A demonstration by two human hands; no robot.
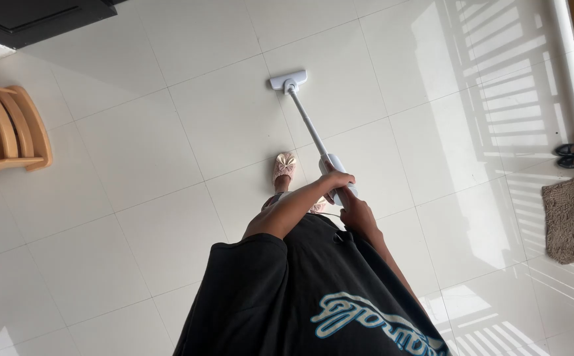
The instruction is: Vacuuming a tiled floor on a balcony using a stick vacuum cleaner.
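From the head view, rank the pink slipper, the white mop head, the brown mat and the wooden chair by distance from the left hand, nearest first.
1. Pink slipper, just left of the left hand on the handle.
2. White mop head, up the pole, ahead.
3. Brown mat, far right by the sunlit door.
4. Wooden chair, far left edge.

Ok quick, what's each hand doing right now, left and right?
Left hand: closed around the upper body of the white stick vacuum.
Right hand: closed on the vacuum's handle, lower down.
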